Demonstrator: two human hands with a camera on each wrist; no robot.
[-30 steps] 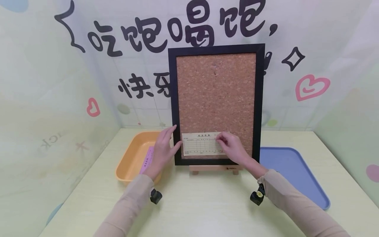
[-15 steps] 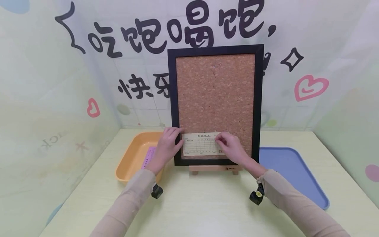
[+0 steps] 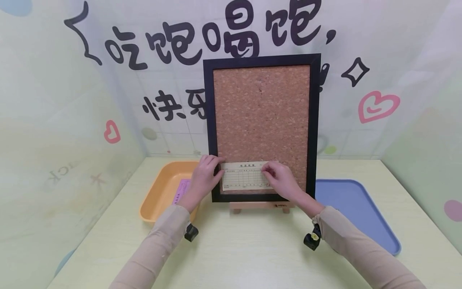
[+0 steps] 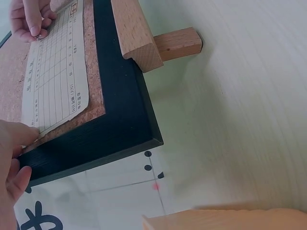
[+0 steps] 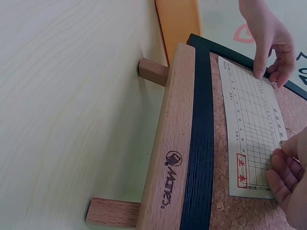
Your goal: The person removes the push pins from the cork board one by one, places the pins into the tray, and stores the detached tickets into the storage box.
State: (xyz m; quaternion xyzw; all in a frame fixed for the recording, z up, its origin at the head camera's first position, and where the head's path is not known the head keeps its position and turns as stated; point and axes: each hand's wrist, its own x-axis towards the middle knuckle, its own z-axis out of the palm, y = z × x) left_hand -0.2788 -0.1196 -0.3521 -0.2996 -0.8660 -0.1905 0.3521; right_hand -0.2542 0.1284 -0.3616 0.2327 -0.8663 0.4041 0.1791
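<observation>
A pale printed receipt slip (image 3: pixel 240 176) lies against the bottom of a black-framed corkboard (image 3: pixel 261 112), upright on a wooden stand (image 5: pixel 168 158). My left hand (image 3: pixel 206 174) grips the board's left frame edge. Its thumb (image 4: pixel 24 133) presses the slip's left end, while other fingers curl at the frame's outer side. At the slip's upper right, my right hand (image 3: pixel 279 178) pinches a small silvery pin (image 5: pixel 282 143) between thumb and forefinger. The fingertips are right at the paper, and the pin's point is hidden.
Left of the board stands an orange tray (image 3: pixel 155 196) with a purple slip (image 3: pixel 181 190) in it. A blue tray (image 3: pixel 355 212) lies at the right, partly behind the right forearm. A printed backdrop (image 3: pixel 173 80) stands close behind the board.
My left hand has moved slightly right and in, its fingers closing onto the frame edge and the slip's left end. My right hand stays at the slip's upper right.
</observation>
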